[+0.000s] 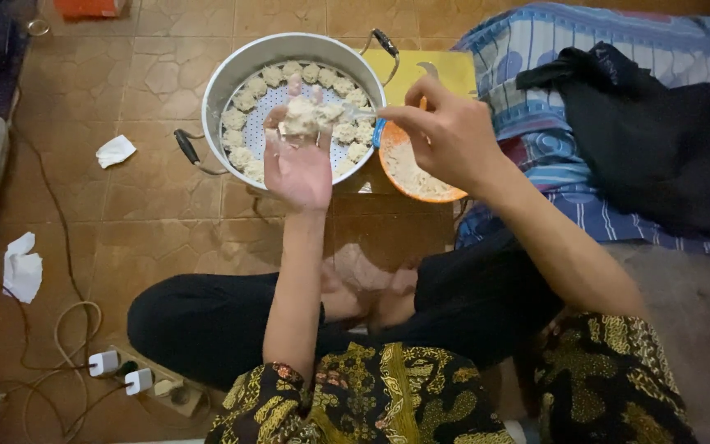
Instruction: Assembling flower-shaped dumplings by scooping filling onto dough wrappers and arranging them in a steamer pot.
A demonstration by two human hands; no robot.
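Note:
My left hand (296, 160) is raised palm up over the steamer pot (232, 70), cupping a pale dumpling wrapper with filling (301, 115) on its fingers. My right hand (445, 131) pinches a small spoon (359, 113) whose tip touches the dumpling. Several finished dumplings (248, 99) lie in a ring on the pot's perforated white tray. An orange bowl of filling (412, 177) sits just right of the pot, under my right hand.
A yellow board (445, 70) lies behind the bowl. A striped blue cloth (618, 49) with a black garment (651, 140) is at right. Crumpled tissues (114, 150) lie on the tiled floor. A power strip with chargers and cords (137, 380) lies at lower left. My crossed legs are below.

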